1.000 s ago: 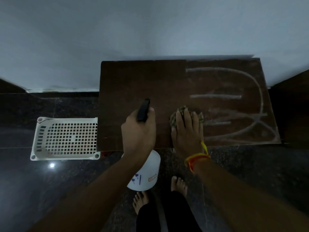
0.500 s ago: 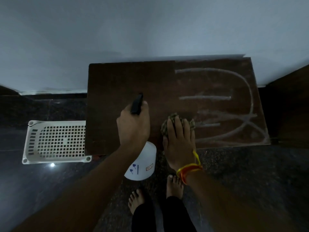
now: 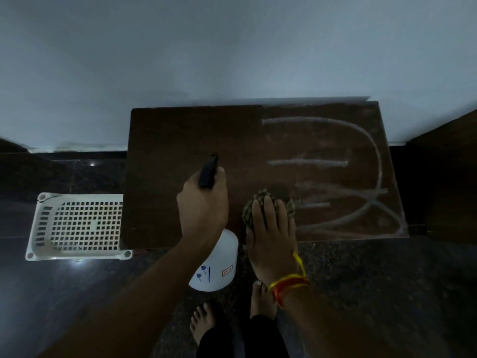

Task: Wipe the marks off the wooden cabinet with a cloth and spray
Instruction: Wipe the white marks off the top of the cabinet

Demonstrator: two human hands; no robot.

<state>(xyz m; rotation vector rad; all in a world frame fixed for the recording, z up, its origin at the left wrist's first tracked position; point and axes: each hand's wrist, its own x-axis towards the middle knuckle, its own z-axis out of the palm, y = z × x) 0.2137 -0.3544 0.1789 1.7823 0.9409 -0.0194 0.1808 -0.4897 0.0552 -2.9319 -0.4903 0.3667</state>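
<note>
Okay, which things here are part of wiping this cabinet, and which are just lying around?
For the job:
cabinet
marks
cloth, under the right hand
spray bottle, held by the left hand

Lying about:
basket, on the floor beside the cabinet

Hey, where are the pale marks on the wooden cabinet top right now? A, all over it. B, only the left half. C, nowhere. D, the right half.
D: the pale marks lie on the right half of the cabinet top, beyond the cloth under the right hand. The left half, by the left hand gripping the spray bottle, shows plain dark wood.
</note>
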